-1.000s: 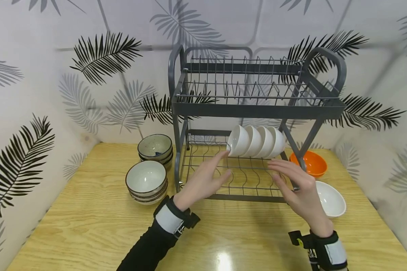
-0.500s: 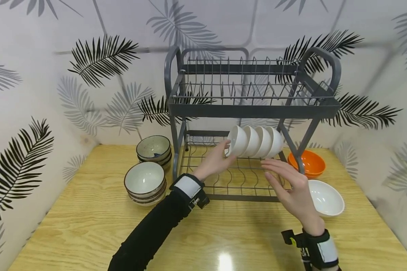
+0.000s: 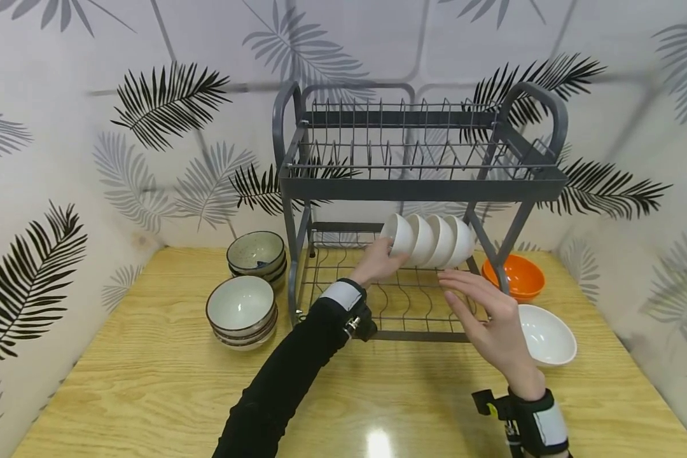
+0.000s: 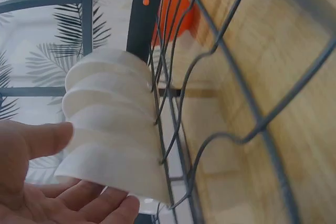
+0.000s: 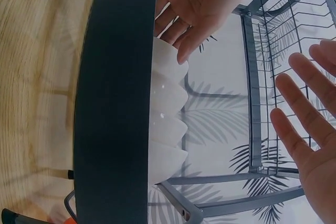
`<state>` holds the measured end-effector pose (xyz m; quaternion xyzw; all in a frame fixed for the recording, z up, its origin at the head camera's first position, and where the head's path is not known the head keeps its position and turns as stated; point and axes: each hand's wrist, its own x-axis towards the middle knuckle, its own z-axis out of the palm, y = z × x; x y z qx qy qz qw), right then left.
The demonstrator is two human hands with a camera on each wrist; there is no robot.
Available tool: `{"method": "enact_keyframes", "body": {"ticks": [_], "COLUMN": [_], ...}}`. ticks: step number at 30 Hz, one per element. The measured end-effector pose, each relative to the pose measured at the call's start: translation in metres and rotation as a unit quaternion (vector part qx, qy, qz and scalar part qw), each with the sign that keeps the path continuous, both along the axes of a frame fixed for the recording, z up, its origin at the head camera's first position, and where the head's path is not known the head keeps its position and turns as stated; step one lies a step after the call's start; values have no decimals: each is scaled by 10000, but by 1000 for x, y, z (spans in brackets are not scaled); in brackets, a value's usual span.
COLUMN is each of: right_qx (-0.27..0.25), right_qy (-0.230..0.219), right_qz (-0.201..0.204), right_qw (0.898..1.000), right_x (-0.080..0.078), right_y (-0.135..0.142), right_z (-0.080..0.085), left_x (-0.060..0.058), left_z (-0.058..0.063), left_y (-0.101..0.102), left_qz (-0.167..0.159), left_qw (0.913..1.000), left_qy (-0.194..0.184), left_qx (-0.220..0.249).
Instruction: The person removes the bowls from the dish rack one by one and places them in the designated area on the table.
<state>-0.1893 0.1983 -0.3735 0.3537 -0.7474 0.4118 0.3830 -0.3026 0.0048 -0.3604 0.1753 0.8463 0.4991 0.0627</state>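
Several white bowls (image 3: pixel 436 240) stand on edge in a row on the lower tier of the dark grey dish rack (image 3: pixel 418 189). My left hand (image 3: pixel 376 262) holds the leftmost one, the nearest bowl (image 4: pixel 118 170) in the left wrist view. There the thumb lies over its outer side and the fingers reach under its rim, partly hidden by it. My right hand (image 3: pixel 495 321) hovers before the rack's lower right part with fingers extended, touching nothing. In the right wrist view a dark bar (image 5: pixel 113 98) covers part of the row.
Left of the rack are two bowl stacks: brown-rimmed white bowls (image 3: pixel 242 308) in front, speckled grey-green bowls (image 3: pixel 256 253) behind. On the right, orange bowls (image 3: pixel 518 277) stand behind a wide white bowl (image 3: pixel 546 335). All rest on a wooden table (image 3: pixel 149 381) against a leaf-patterned wall.
My left hand has moved right and forward to the leftmost white bowl, its fingers now at the rim. The right hand has kept its pose. The view has shifted slightly.
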Motion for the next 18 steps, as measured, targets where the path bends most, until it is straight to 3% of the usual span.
{"method": "enact_keyframes", "body": {"ticks": [9,13,18], "right_qx": [3,-7,-54], "right_qy": [-15,-11,-53], "right_qz": [47,34,-16], "right_qw": [10000,10000,10000], "right_x": [-1,-2,-1], "right_y": [1,3,5], "right_z": [0,0,0], "left_x": [-6,-6,-1], "left_z": [7,6,5], "left_y": [0,0,-5], "left_qz": [711,824,760], "left_qw": [9918,9924,9945], "left_qy": [728,697,719], "left_qx": [-771,-587,46]}}
